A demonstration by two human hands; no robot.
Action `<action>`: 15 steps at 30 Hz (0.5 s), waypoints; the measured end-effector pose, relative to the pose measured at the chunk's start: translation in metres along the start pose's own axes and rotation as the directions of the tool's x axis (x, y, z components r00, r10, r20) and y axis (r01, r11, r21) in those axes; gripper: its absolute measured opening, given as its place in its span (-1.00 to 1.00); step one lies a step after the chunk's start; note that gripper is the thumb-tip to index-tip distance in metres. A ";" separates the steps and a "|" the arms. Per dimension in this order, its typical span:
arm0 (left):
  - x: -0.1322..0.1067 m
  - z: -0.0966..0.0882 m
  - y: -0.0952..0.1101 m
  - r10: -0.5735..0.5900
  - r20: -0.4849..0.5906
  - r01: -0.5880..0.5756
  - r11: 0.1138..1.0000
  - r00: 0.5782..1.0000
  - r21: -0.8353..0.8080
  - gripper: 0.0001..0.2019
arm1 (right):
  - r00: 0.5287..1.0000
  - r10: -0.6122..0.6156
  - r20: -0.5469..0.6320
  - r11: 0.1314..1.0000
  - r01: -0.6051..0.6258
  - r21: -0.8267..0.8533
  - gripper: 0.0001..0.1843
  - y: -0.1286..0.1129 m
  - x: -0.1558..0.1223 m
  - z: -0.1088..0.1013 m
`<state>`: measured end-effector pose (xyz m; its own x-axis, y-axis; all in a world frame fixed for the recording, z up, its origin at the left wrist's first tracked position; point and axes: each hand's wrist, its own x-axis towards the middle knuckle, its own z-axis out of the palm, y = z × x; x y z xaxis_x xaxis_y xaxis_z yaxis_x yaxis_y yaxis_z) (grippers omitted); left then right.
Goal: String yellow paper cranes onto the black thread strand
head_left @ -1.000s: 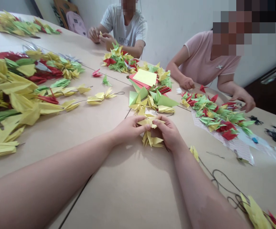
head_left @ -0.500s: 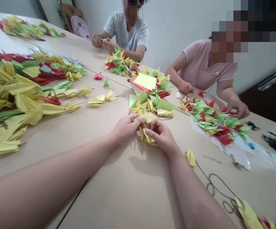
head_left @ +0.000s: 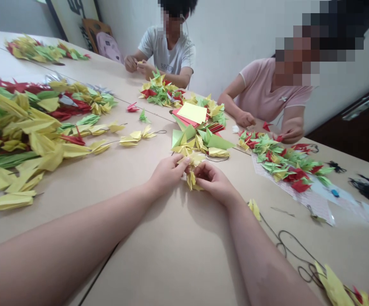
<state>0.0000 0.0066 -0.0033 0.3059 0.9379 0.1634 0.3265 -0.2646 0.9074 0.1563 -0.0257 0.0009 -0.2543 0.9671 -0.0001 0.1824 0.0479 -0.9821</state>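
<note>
Yellow paper cranes (head_left: 191, 177): where were they?

Near the middle of the long tan table (head_left: 171, 250), gathered in a small cluster between the person's two hands.

What filled the rest of the table?

Crane garlands (head_left: 18, 142) were massed on the left, and a red and green heap of cranes (head_left: 283, 159) lay on a patterned sheet (head_left: 312, 199) on the right. A co-worker in a grey T-shirt (head_left: 163, 49) and one in a pink shirt (head_left: 264, 91) sat at the far side.

Anything closer to the hands?

A stack of coloured paper squares (head_left: 191, 112) sat beyond them, and a black cord (head_left: 286, 242) curled to the near right.

And the hands?

Both were mostly closed. The left hand (head_left: 168, 174) pinched the cluster from above, while the right hand (head_left: 213, 180) curled in against it, fingers bent.
</note>
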 end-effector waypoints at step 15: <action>0.001 0.002 0.000 -0.036 -0.016 0.034 0.997 0.999 -0.073 -0.70 | 0.996 0.039 -0.083 0.919 -0.003 0.394 -0.86 0.003 -0.001 -0.011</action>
<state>0.0018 0.0071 -0.0034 0.2794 0.9503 0.1373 0.2704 -0.2151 0.9384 0.1674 -0.0239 0.0005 -0.1671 0.9857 -0.0225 -0.2053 -0.0571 -0.9770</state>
